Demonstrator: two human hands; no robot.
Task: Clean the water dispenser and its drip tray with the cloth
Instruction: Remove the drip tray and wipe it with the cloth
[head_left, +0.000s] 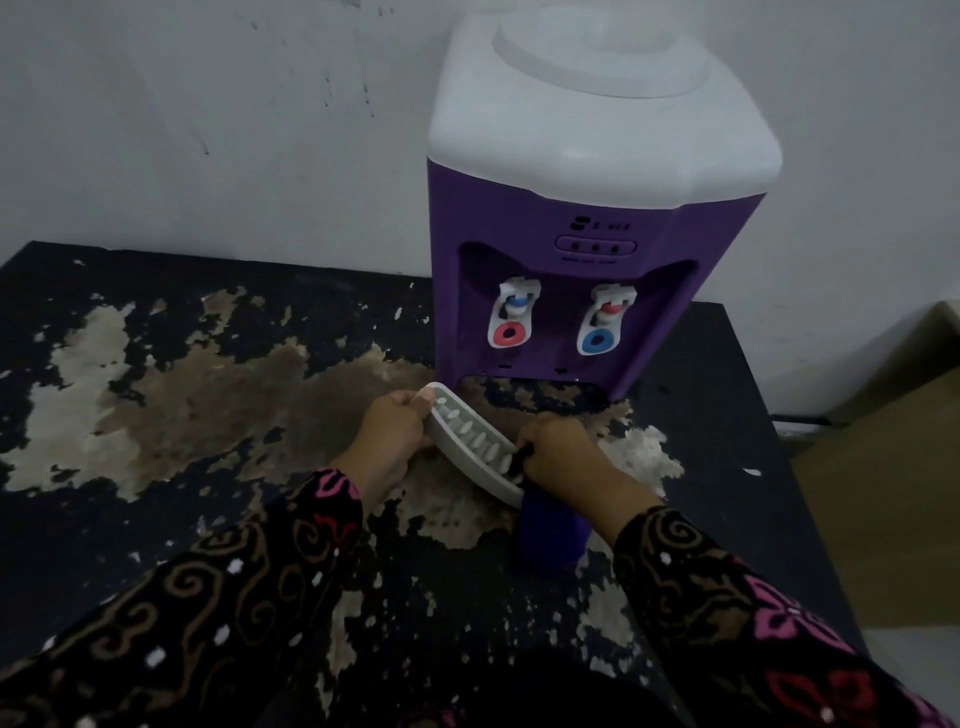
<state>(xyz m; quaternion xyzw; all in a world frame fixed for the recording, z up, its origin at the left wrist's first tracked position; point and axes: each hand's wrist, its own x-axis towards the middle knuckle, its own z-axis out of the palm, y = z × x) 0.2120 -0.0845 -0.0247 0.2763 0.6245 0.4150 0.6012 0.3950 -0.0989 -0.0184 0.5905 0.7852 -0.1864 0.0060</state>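
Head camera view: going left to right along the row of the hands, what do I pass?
In order: left hand → drip tray → right hand. The cloth hangs under the right hand, so it has no separate place.

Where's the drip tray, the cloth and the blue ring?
drip tray (470, 439): head view, on its slotted top.
cloth (550, 535): head view, on its hanging fold.
blue ring (591, 343): head view, on its left side.

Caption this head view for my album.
Left hand grips the drip tray, right hand holds a blue cloth against it, before the purple dispenser.
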